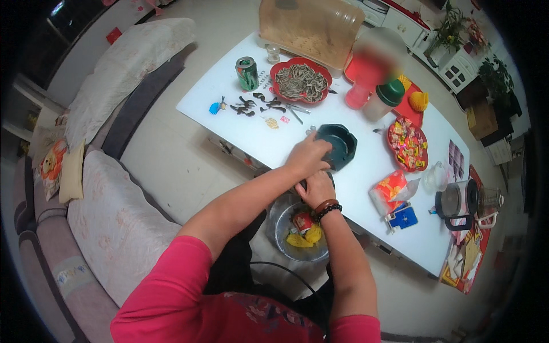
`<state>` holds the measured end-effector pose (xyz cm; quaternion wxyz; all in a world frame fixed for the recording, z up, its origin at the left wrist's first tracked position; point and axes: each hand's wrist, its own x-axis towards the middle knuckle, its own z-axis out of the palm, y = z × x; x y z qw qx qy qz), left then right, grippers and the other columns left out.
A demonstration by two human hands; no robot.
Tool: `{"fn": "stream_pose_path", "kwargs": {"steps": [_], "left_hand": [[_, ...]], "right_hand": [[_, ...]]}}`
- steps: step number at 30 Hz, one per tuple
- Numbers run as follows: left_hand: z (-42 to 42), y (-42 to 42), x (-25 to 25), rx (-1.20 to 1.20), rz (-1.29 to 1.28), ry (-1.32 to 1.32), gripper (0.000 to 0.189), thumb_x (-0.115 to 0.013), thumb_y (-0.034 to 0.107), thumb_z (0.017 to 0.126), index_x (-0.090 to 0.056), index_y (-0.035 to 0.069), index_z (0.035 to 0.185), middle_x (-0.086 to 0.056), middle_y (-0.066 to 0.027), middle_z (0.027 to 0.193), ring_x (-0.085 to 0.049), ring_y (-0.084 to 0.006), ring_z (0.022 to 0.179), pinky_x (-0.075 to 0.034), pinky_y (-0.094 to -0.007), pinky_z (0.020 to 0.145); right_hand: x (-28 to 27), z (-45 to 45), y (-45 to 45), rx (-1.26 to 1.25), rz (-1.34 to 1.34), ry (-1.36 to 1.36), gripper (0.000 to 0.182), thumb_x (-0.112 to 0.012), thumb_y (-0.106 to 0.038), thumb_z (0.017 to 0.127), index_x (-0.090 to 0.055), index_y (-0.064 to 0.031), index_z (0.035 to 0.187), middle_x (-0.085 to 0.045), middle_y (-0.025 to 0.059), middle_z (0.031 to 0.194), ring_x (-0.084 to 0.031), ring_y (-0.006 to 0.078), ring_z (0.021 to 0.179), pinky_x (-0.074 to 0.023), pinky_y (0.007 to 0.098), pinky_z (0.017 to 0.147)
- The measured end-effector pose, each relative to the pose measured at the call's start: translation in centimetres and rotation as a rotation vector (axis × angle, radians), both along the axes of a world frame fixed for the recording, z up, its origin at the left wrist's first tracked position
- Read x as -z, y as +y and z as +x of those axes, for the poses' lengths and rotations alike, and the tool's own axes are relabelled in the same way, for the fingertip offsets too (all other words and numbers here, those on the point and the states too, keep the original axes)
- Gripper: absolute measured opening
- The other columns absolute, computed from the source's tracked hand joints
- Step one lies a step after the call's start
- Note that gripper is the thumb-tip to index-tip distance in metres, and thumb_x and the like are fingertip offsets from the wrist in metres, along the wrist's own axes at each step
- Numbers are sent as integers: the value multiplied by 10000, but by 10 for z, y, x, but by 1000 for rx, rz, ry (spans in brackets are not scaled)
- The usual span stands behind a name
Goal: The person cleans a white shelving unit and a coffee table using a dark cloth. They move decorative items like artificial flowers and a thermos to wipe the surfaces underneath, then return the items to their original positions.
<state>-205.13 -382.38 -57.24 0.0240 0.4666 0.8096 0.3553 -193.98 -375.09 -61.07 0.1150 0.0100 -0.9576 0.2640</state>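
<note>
My left hand (pixel 308 155) is at the left side of a dark green octagonal ashtray (pixel 344 156) on the white table (pixel 283 148), fingers over its rim; whether they grip it is unclear. Just below, close against it at the table's edge, my right hand (pixel 319 188) is curled round a dark object (pixel 303 184), mostly hidden by the fingers. Two bracelets circle that wrist. Under the right forearm stands a round bin (pixel 279 233) holding yellow netting (pixel 300 240) and a red wrapper (pixel 303 221). Small clear pieces (pixel 312 128) lie beside the ashtray.
A drink can (pixel 247 75), a red dish of sunflower seeds (pixel 301 81) and metal tools (pixel 296 112) lie beyond. Rightward are a green-lidded bottle (pixel 385 98), a dish of wrapped sweets (pixel 407 143), a tissue pack (pixel 391 192), a blue packet (pixel 403 218) and a kettle (pixel 458 201). A covered sofa (pixel 116 231) is at left.
</note>
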Motion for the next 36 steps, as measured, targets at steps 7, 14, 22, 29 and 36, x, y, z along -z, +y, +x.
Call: {"fn": "stream_pose_path", "kwargs": {"steps": [7, 14, 22, 29, 36], "left_hand": [[-2, -2, 7, 65, 0, -52, 434, -762, 182, 731, -601, 77, 1121, -599, -83, 1210, -471, -367, 1253, -367, -420, 1087], [21, -80, 29, -96, 163, -144, 643, -604, 302, 897, -361, 15, 1418, -374, -240, 1418, -340, -397, 1336, -289, -433, 1113], [-14, -122, 47, -157, 56, 34, 776, -442, 585, 926, -279, 67, 1480, -318, -151, 1496, -240, -407, 1396, -197, -526, 1142], [-25, -122, 40, -263, -316, 350, 491, -598, 345, 879, -524, 139, 1318, -472, -25, 1390, -320, -238, 1389, -196, -552, 1133], [-132, -195, 57, -814, -296, 430, 328, -639, 261, 830, -609, 100, 1114, -541, -80, 1155, -501, -262, 1103, -402, -425, 888]], "right_hand": [[7, -3, 0, -14, -21, -36, 399, -653, -202, 803, -596, -21, 1153, -602, 195, 1163, -551, 378, 1075, -431, 455, 945], [4, -24, -24, 144, -135, 70, 399, -555, -142, 892, -524, -19, 1270, -517, 185, 1338, -453, 361, 1266, -360, 446, 1058], [30, -87, -57, 71, -806, 16, 509, -353, -327, 1029, -391, 2, 1415, -416, 163, 1454, -358, 278, 1361, -277, 364, 1120], [0, -57, -20, 16, -260, 66, 418, -499, -126, 946, -462, -1, 1344, -500, 232, 1342, -431, 371, 1301, -349, 404, 1084], [8, -15, 1, -87, 63, 35, 479, -601, -27, 819, -496, -39, 1286, -481, 150, 1375, -421, 341, 1306, -341, 428, 1101]]}}
